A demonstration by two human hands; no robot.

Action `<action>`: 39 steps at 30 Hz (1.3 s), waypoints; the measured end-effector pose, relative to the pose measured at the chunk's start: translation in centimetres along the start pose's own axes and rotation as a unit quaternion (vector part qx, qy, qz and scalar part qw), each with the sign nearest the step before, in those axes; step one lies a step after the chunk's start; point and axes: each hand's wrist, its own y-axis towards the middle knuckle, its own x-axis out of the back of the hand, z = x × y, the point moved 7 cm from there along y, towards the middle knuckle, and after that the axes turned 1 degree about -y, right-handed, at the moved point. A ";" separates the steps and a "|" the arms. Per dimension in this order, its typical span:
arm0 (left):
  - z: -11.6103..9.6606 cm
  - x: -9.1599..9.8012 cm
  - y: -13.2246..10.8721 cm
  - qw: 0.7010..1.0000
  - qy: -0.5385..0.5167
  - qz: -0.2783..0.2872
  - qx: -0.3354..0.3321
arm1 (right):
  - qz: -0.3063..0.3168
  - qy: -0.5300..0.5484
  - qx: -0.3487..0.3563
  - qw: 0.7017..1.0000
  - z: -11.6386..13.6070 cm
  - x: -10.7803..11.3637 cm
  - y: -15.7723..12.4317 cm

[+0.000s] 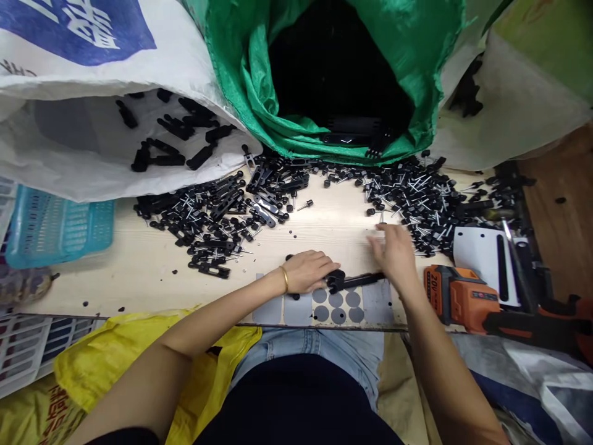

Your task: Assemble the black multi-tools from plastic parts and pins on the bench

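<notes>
My left hand point(309, 269) rests on the wooden table point(139, 272) with its fingers closed around the end of a long black plastic part point(354, 280). My right hand point(393, 252) lies at the other end of that part, fingers spread and reaching toward a heap of small black caps with metal pins point(417, 198). The part lies over a grey pad with dark round spots point(338, 306) at the table's front edge. A second heap of black flat bars and pins point(222, 213) spreads to the left of my hands.
A green sack point(333, 80) with black parts gapes at the back, and a white sack point(115, 105) lies to its left. An orange cordless tool point(463, 296) sits at the right. A blue basket point(55, 228) stands at the left, a yellow bag point(139, 352) below the table.
</notes>
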 end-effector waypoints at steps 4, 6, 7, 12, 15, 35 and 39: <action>2.3 2.6 0.8 0.994 -0.069 -0.063 0.049 | 0.018 -0.066 -0.092 0.993 -2.6 -0.6 5.2; 6.1 4.1 0.8 0.975 -0.042 -0.125 0.178 | 0.027 -0.056 -0.080 0.995 -1.9 -1.3 6.5; 7.9 4.7 0.9 0.960 -0.019 -0.145 0.239 | 0.016 -0.051 -0.074 0.996 -1.5 -1.4 6.8; 12.8 5.1 2.2 0.930 -0.002 -0.145 0.337 | -0.035 -0.046 -0.048 0.997 0.0 -1.4 7.0; 12.6 6.3 0.4 0.920 -0.055 -0.213 0.324 | -0.017 -0.038 -0.036 0.998 0.0 -1.7 7.3; 1.9 4.8 -8.2 0.929 -0.022 -0.308 0.203 | -0.160 0.371 -0.134 0.905 0.4 3.0 -0.4; 1.9 4.9 -8.4 0.949 -0.022 -0.276 0.147 | -0.126 0.485 -0.180 0.846 1.5 2.8 -5.1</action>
